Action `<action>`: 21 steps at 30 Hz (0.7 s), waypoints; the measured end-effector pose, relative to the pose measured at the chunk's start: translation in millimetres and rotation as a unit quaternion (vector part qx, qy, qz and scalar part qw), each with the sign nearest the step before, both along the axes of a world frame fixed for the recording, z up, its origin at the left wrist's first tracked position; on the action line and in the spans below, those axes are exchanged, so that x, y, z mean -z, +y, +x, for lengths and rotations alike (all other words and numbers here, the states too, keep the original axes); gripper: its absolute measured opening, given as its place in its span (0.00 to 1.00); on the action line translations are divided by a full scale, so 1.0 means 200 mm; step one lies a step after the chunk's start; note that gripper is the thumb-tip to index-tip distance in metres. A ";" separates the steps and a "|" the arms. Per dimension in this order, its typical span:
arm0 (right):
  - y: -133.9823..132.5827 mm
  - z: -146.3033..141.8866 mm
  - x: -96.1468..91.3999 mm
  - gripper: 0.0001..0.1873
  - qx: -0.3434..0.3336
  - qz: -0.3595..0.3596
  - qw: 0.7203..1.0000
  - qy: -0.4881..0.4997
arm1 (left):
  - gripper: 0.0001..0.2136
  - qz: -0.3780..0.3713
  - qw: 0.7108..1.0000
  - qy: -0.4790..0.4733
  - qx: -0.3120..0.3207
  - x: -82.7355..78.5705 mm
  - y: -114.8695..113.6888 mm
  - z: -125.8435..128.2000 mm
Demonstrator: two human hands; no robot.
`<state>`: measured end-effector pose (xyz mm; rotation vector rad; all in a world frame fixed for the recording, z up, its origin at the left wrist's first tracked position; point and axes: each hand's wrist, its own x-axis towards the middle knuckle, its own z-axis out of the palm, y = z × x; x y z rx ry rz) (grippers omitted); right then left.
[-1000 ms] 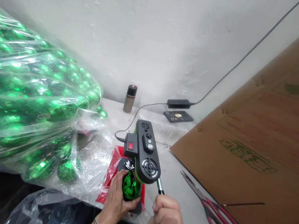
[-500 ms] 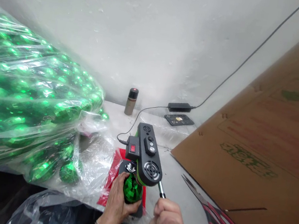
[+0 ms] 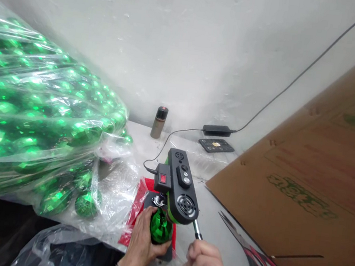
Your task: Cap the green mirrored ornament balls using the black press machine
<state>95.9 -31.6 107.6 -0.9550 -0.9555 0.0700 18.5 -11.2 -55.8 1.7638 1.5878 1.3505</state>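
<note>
A shiny green faceted ball ornament [image 3: 161, 227] sits in my left hand [image 3: 143, 239], fingers and thumb curled around it. It is held just below the rounded front end of a black machine [image 3: 184, 190] with round vents, silver buttons and a red switch. My right hand [image 3: 206, 265] is closed around the black grip of the machine's metal lever [image 3: 198, 229]. The machine's dark base [image 3: 166, 255] rests on a red sheet [image 3: 137, 206]. The underside of the machine head, where it meets the ball, is hidden.
A large clear bag of green balls [image 3: 36, 114] fills the left. Behind stand a small bottle [image 3: 159, 122], a black power adapter [image 3: 217, 131] and a phone [image 3: 216, 145]. Red-handled scissors [image 3: 261, 262] lie at right, beside a cardboard box [image 3: 314, 186]. A cable runs up the wall.
The whole view has shifted slightly, so everything appears a little further right. Both hands keep the same holds on the ball and the lever.
</note>
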 end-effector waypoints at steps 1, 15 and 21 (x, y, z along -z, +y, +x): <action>0.00 0.00 0.02 0.30 0.003 0.012 1.000 -0.008 | 0.44 -0.004 1.000 0.001 0.000 0.00 0.00 0.00; -0.01 0.07 -0.05 0.27 0.000 0.024 0.993 -0.112 | 0.41 -0.028 0.999 -0.022 0.031 -0.06 0.01 -0.03; -0.01 0.05 -0.33 0.27 -0.014 -0.045 0.997 -0.058 | 0.44 -0.014 0.998 -0.043 0.045 -0.05 -0.12 -0.16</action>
